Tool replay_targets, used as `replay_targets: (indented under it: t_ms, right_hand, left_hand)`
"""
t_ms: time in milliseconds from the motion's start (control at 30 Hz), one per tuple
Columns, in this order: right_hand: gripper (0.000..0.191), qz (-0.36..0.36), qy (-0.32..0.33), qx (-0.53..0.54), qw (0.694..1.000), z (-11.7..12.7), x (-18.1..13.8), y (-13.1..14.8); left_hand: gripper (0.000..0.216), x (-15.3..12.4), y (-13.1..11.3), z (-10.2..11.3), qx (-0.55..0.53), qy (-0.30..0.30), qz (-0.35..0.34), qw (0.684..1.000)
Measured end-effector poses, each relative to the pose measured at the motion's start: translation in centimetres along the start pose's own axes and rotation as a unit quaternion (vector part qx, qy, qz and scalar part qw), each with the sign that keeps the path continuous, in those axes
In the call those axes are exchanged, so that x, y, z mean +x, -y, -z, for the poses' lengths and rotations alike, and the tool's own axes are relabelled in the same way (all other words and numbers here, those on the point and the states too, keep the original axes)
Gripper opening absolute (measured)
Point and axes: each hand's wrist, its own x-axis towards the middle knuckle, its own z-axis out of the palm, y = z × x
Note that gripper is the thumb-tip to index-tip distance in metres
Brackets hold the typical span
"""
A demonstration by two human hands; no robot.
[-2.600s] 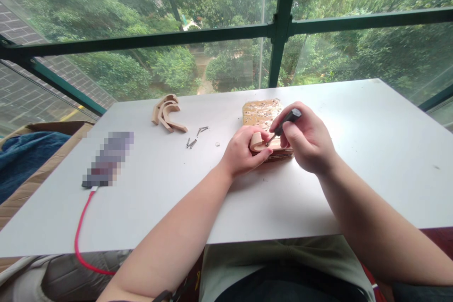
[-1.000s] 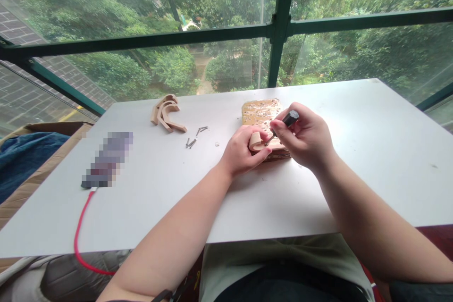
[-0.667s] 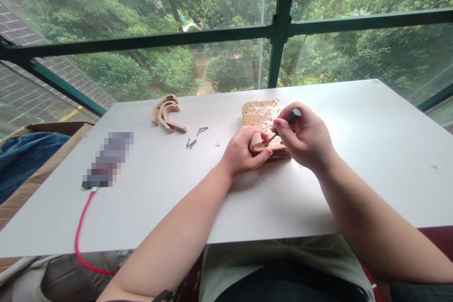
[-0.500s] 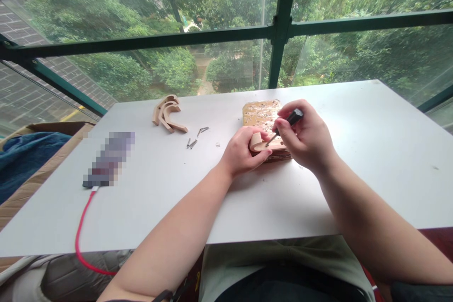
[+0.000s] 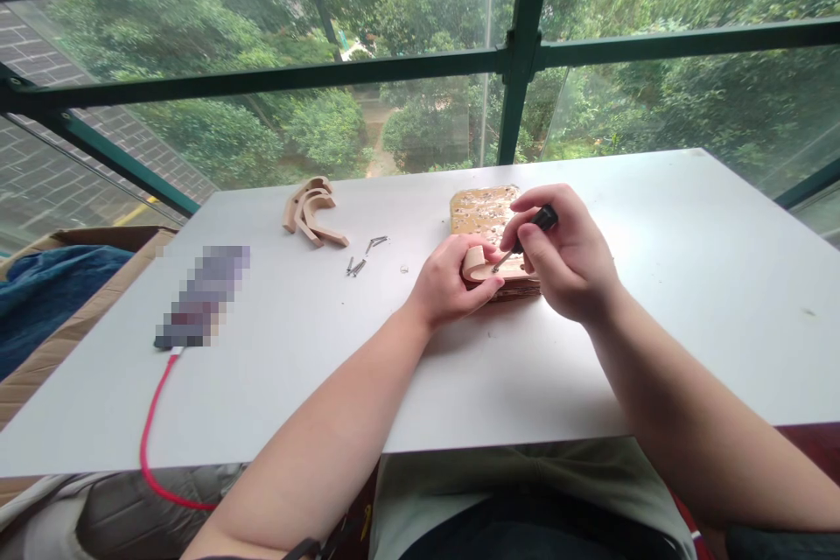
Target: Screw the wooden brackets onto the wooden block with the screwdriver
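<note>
A white table stands against a green-framed window, with trees beyond. Near the table's middle lies a wooden block. Your left hand is closed over a small curved wooden piece and presses it flat on the block's near end. Your right hand has its fingers curled tight round the black handle of a screwdriver, whose tip slants down onto the piece between your hands.

The piece looks light, stiff and smooth. It would probably twist or slide under the tip, so the best hold is on its curved end, close beside the tip.

To the left, well apart from your hands, lie loose screws, which are small and likely to roll. Beyond them are more curved pieces, and a red cable hangs over the near edge.
</note>
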Motion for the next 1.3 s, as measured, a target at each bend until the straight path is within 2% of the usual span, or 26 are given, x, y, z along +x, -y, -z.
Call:
replay_targets:
  t_ms: [233,467,567,733,1033,1200,1300]
  right_hand:
    - [0.039,-0.002,0.002,0.005,1.0,0.1,-0.3,0.2]
    - [0.046,0.017,0.01,0.002,1.0,0.0,-0.4,-0.4]
    - [0.041,0.014,0.013,0.015,1.0,0.0,-0.3,-0.5]
    - [0.018,0.023,-0.007,0.004,1.0,-0.2,-0.1,-0.8]
    - [0.027,0.027,-0.043,-0.004,0.999,-0.8,0.1,-1.3]
    - [0.021,0.034,-0.06,-0.056,0.996,-0.8,0.2,-1.0]
    - [0.025,0.037,-0.067,-0.081,0.994,-0.9,0.1,-0.6]
  left_hand:
    - [0.031,0.0,0.1,-0.1,-0.006,-0.004,-0.013,1.0]
    - [0.031,0.0,0.1,-0.1,-0.008,-0.006,-0.015,1.0]
    - [0.033,-0.1,0.2,-0.1,-0.004,-0.007,-0.014,1.0]
    - [0.033,-0.1,0.3,-0.2,0.003,-0.011,-0.023,1.0]
    - [0.032,-0.1,0.4,-0.3,0.015,-0.013,-0.034,0.999]
    - [0.03,0.0,0.3,-0.2,0.008,-0.006,-0.035,0.999]
    - [0.03,0.0,0.2,-0.2,0.005,-0.008,-0.029,1.0]
